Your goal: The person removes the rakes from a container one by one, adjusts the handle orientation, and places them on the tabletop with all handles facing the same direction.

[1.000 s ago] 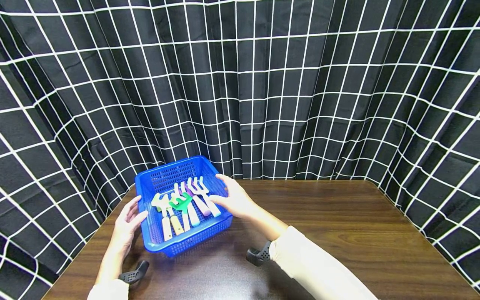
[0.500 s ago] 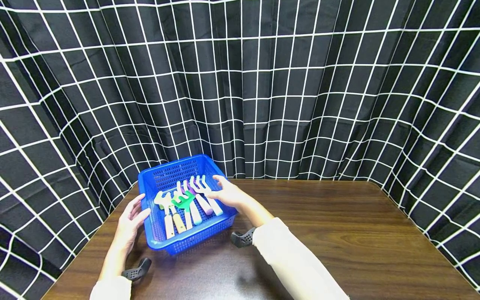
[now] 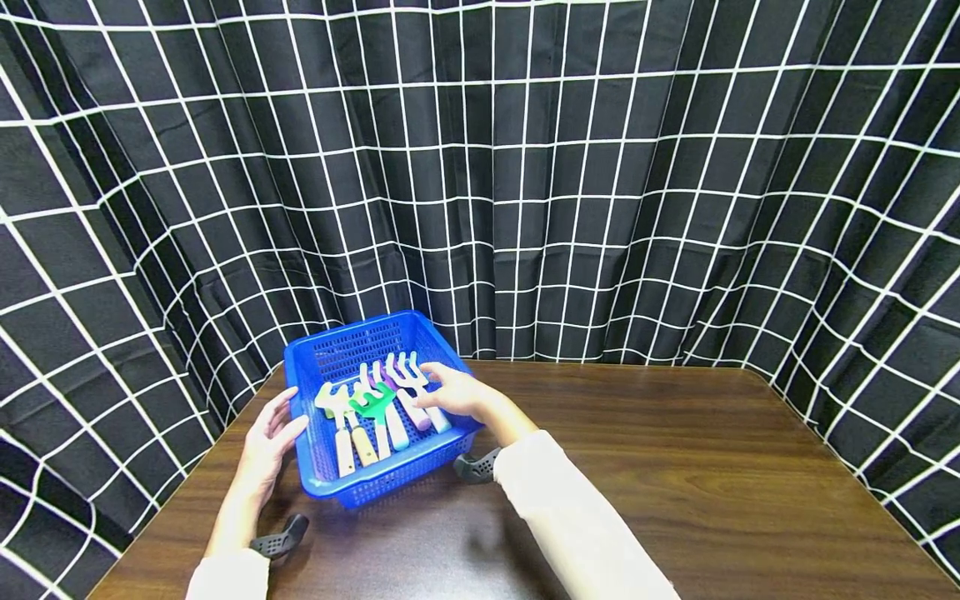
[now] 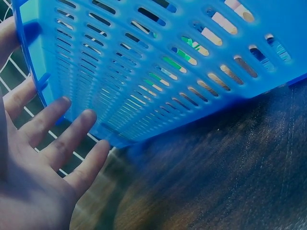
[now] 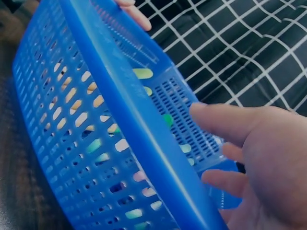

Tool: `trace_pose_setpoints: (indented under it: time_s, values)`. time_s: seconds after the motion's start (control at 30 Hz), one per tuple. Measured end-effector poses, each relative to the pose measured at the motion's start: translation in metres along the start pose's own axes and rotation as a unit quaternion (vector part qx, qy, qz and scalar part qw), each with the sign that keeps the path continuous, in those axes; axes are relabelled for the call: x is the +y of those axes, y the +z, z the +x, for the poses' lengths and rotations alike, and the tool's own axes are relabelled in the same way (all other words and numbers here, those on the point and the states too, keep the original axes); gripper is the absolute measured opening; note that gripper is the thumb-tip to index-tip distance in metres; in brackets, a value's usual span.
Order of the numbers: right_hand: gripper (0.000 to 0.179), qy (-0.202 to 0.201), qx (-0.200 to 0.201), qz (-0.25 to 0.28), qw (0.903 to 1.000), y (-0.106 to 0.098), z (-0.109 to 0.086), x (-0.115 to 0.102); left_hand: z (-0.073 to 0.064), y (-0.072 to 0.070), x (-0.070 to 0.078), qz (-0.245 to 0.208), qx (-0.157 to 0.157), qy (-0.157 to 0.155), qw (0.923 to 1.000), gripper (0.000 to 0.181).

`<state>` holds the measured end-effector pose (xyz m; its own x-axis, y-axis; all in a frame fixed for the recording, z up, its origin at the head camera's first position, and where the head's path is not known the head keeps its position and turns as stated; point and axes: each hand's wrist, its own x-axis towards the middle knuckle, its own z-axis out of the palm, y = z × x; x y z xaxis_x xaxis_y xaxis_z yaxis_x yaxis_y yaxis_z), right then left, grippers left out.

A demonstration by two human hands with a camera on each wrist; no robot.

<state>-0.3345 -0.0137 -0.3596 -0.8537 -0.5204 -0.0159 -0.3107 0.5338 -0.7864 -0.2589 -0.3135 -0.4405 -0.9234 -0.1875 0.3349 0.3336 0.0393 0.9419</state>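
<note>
A blue plastic basket (image 3: 382,479) with slotted walls stands at the left of the table. Several small garden hand tools lie in it, among them a green hand rake (image 3: 372,403) and pronged forks with pastel handles, one of them pink-purple (image 3: 415,412). My left hand (image 3: 261,442) rests on the basket's left side. In the left wrist view its fingers (image 4: 79,124) are spread loosely along the outer wall. My right hand (image 3: 459,394) reaches over the right rim, fingers apart, just above the fork handles. The right wrist view shows nothing between thumb and fingers.
The brown wooden table (image 3: 660,467) extends to the right of the basket. A black curtain with a white grid (image 3: 570,208) hangs behind and along both sides. Black camera mounts (image 3: 281,537) sit on both wrists.
My right hand has moved inward over the rim, and its forearm has swung left toward the basket. The left hand stays at the basket's side. The whole view has shifted slightly.
</note>
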Motion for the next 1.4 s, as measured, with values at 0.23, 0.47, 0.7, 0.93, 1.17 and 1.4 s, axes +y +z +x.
trace_pose_setpoints:
  time_s: [0.23,0.47,0.7,0.93,1.17,1.4]
  values:
    - [0.069,0.007,-0.028,-0.075,0.9968,0.004,0.007,-0.001,0.003,0.001,0.000,0.015,0.005,-0.019,0.9997,0.055]
    - [0.070,0.020,-0.083,-0.075,0.9935,0.013,0.014,0.003,0.001,-0.001,0.001,0.018,-0.001,-0.015,0.9997,0.055]
    - [0.066,0.024,-0.120,-0.110,0.9863,0.015,0.022,0.009,0.001,-0.001,0.001,0.020,0.000,-0.013,0.9997,0.054]
    - [0.070,0.030,-0.165,-0.171,0.9709,0.021,0.027,0.013,0.001,-0.001,0.001,0.024,-0.002,-0.020,0.9995,0.055]
    - [0.065,-0.005,-0.107,-0.184,0.9770,0.020,0.014,0.001,-0.001,0.000,0.001,0.017,-0.002,-0.016,0.9997,0.054]
    - [0.062,-0.084,-0.041,-0.186,0.9782,0.014,0.013,-0.001,0.001,-0.002,-0.001,0.014,-0.006,-0.006,0.9999,0.055]
